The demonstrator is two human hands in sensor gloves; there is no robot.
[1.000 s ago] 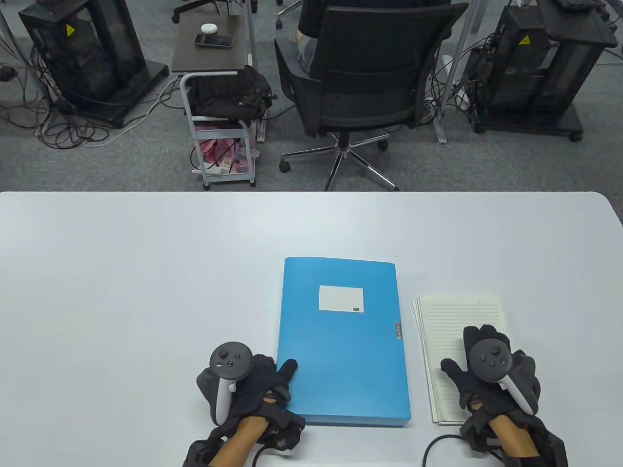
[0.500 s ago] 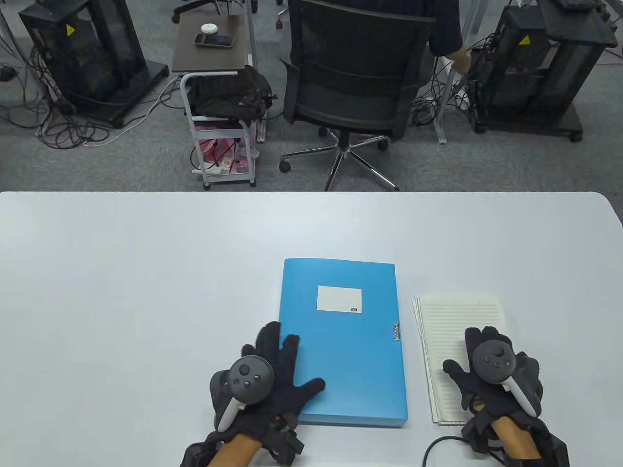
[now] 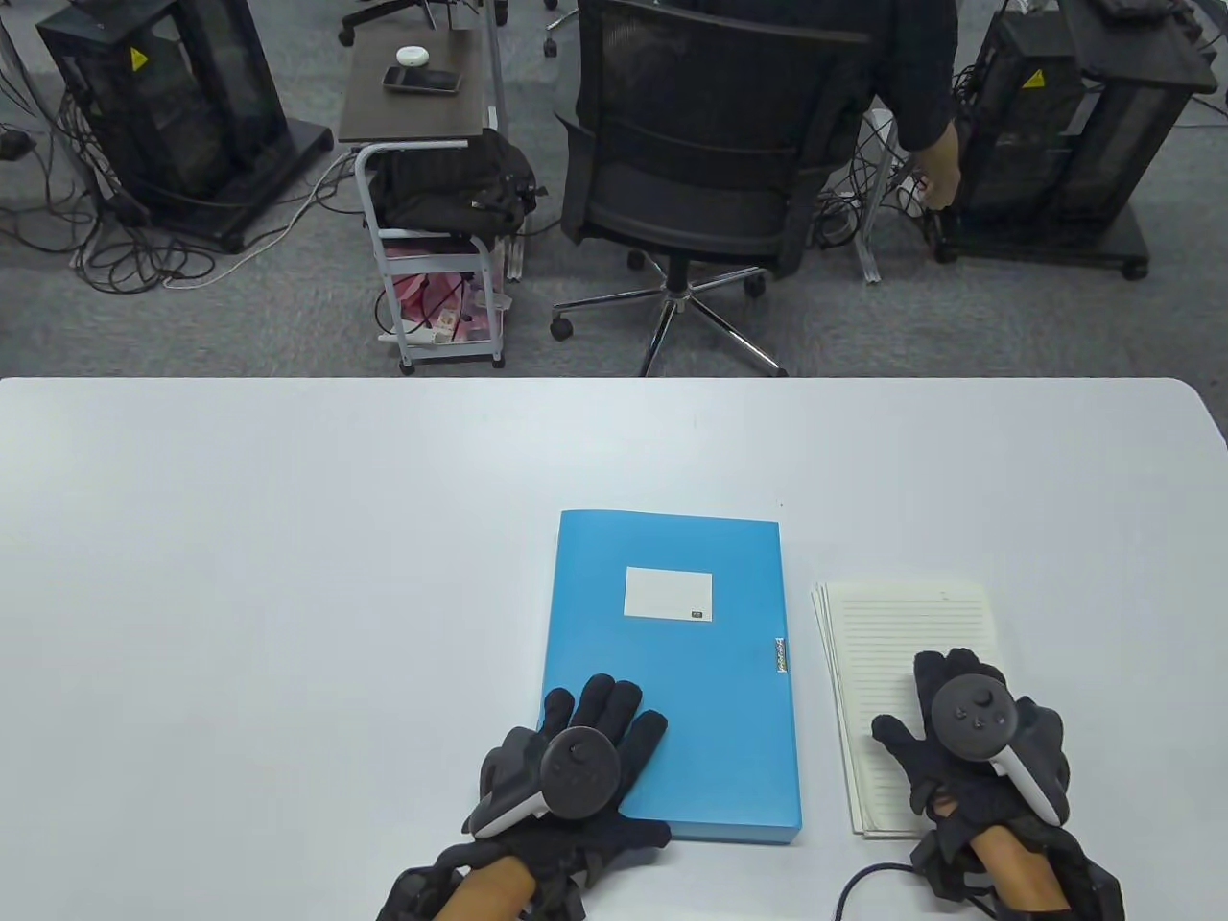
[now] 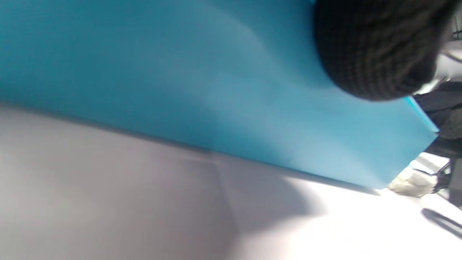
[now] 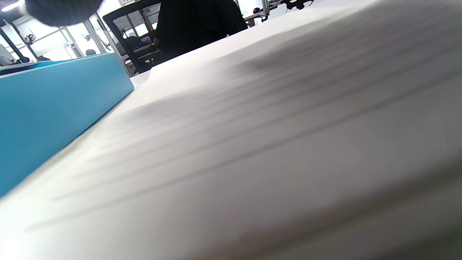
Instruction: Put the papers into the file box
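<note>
Left hand (image 3: 576, 758) flat with fingers spread on the near left corner of the closed blue file box (image 3: 676, 662), right hand (image 3: 969, 743) resting open-fingered on the lined paper stack (image 3: 902, 633), box lying between both hands

Papers (image 3: 911, 710) near end under right hand (image 3: 979, 739), box label (image 3: 669, 594) unreadable

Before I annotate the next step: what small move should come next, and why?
Probably open the file box: it lies shut, left hand flat on its near corner, while the right hand rests on the papers beside it. The clasp faces them.
</note>
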